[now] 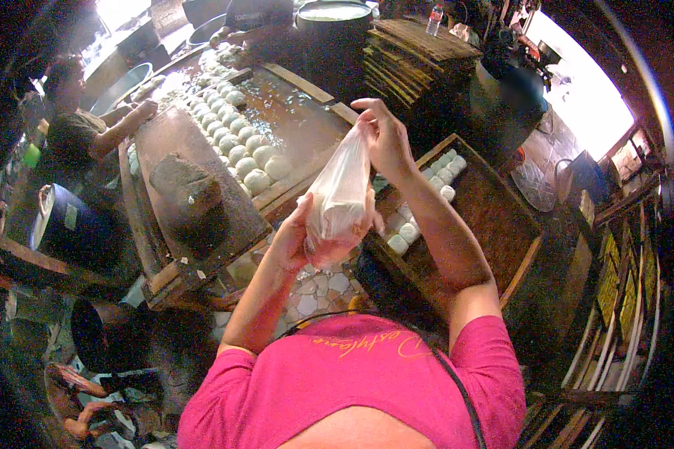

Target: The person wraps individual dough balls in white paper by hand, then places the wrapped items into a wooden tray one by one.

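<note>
A thin clear plastic bag (pixel 342 179) hangs in front of my chest with pale white pieces inside its lower part. My left hand (pixel 297 236) cups the bag's bottom from beneath, and its fingertips show at the bag's far side. Higher up, my right hand (pixel 386 142) pinches the gathered neck of the bag between thumb and fingers. Under my right forearm lies a wooden tray (pixel 494 224) with small white blocks (pixel 443 176) along its left side. Beyond the bag, rows of round white bundles (pixel 241 150) sit on a wooden table (pixel 296 112).
A person's arm (pixel 127 126) reaches over the table's left side. A dark stone-like block (pixel 187 187) rests on a board (pixel 228 224). Stacked wooden boards (pixel 404 67), a large pot (pixel 333 30) and a water bottle (pixel 434 20) stand at the back. A blue drum (pixel 56 217) is at left.
</note>
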A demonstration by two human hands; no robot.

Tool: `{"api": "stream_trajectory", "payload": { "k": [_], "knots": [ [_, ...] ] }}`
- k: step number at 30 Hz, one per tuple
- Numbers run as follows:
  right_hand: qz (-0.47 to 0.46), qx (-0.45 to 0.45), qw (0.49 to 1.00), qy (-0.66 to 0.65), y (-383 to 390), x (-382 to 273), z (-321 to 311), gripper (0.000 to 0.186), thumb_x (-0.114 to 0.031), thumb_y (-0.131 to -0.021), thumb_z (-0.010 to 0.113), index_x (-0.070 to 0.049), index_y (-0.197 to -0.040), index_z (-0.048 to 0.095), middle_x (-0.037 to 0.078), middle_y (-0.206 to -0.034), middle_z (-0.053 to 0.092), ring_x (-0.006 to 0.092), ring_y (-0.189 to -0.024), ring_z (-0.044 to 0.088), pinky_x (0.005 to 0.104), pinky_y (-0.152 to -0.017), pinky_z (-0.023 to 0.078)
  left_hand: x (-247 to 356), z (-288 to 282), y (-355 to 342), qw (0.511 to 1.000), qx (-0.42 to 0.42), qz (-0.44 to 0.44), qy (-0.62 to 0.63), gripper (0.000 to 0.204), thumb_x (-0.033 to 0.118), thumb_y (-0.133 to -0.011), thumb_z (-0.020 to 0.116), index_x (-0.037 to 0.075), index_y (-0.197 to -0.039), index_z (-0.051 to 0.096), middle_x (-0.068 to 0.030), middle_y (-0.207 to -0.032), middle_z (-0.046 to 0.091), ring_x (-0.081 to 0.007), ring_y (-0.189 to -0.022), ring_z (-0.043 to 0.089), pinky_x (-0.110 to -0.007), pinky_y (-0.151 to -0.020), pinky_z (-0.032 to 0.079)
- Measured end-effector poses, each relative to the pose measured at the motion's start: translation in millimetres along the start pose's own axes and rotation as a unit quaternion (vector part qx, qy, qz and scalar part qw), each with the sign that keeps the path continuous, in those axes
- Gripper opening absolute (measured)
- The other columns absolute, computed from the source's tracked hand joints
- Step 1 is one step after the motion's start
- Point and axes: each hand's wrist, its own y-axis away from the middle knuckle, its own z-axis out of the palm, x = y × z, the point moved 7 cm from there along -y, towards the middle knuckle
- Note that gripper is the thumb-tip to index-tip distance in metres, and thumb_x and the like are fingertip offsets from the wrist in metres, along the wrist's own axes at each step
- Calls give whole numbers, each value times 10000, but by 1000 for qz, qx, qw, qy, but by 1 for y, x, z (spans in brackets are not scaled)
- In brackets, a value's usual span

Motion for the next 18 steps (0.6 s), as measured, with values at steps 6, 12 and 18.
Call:
{"api": "stream_trajectory", "payload": {
  "k": [6,12,18],
  "knots": [
    [148,-39,988,4,62,37,34,81,-77,-820,614,2,-833,606,73,-706,628,156,-625,598,277,-577,474,13,-13,18,997,43,61,-13,594,481,-929,374,36,-1322,352,-121,-1265,483,-257,-1123,506,-391,-962,400],
    [623,1,482,-617,206,55,125,529,-436,-966,276,4,-1062,553,113,-1027,623,254,-918,606,404,-794,498,18,-36,29,949,223,214,-70,557,454,-917,447,26,-1271,418,-75,-1174,535,-214,-1032,531,-329,-887,418],
    [570,38,499,-652,219,129,86,426,-375,-968,318,-34,-1089,543,98,-1008,621,248,-900,606,406,-792,504,21,-15,34,964,140,206,-89,628,503,-906,419,9,-1294,386,-122,-1252,493,-275,-1109,514,-414,-917,449]
  ]
}}
